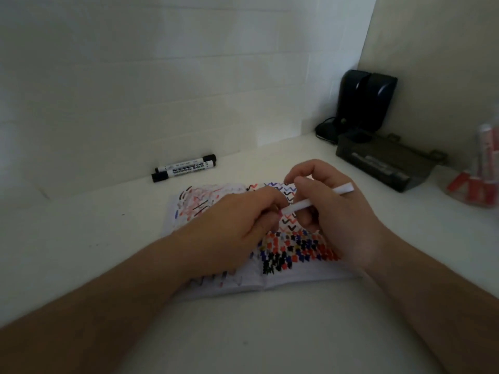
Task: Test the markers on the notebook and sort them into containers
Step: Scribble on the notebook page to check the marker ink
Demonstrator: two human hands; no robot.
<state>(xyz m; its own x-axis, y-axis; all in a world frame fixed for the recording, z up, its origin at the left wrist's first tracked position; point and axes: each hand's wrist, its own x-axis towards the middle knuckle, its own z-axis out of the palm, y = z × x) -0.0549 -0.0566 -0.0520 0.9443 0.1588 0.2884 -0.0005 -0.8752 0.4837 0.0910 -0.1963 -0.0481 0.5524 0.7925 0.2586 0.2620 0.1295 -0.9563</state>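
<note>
We hold the white marker (318,199) steady in our right hand (332,209), fingers curled round its barrel, while our left hand (243,220) pinches its near end, likely the cap; pull straight. Both hands hover over the notebook (243,238), marker above its right page.
</note>
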